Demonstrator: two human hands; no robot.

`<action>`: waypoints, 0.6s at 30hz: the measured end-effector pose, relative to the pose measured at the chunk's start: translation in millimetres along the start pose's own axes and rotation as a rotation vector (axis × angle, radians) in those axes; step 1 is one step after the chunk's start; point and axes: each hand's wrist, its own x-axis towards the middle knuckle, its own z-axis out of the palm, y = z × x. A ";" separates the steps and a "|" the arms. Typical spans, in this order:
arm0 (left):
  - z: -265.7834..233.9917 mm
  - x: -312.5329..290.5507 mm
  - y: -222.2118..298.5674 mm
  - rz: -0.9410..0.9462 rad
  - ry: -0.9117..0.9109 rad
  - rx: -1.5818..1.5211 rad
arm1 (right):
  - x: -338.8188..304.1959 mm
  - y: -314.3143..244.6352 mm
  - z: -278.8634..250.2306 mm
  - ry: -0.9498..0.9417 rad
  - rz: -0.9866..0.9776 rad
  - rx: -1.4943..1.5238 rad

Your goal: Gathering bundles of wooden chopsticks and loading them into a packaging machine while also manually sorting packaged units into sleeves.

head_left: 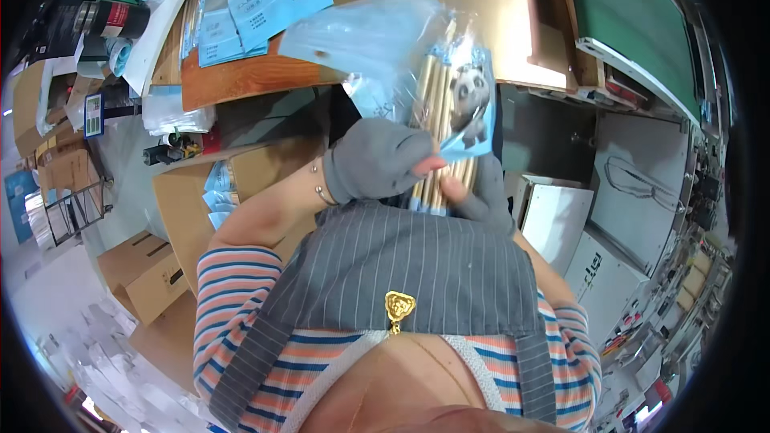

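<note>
A bundle of long, pale wooden sticks (434,100) with bluish ends is in front of my chest, beside a blue card (472,108) with a panda picture. Clear plastic wraps the upper part, and its loose bag (365,32) spreads to the left over the table edge. My left hand (378,160), in a grey glove with bare fingertips, closes on the bundle from the left. On the lower right, my right hand (484,192), gloved alike, grips the sticks with its thumb in front. Its other fingers are mostly hidden. Whether the sticks are pencils I cannot tell.
Blue printed cards (277,4) lie piled on the wooden table (241,80) at the far left. An open cardboard box (192,200) with more blue packets stands below it. White cabinets (553,220) are at right, and a green-topped surface (642,32) lies at far right.
</note>
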 end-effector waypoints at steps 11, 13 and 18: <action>-5.1 36.1 -16.6 -0.543 -0.238 -0.331 | 56.0 9.3 -38.9 0.267 -0.129 -0.484; -50.8 65.1 -29.8 -0.519 -0.156 -0.366 | 83.0 -52.4 -49.6 0.144 -0.270 -0.616; -159.4 159.7 -86.6 -0.043 -0.126 -0.033 | 168.9 -217.6 -59.9 -0.119 -0.485 -0.847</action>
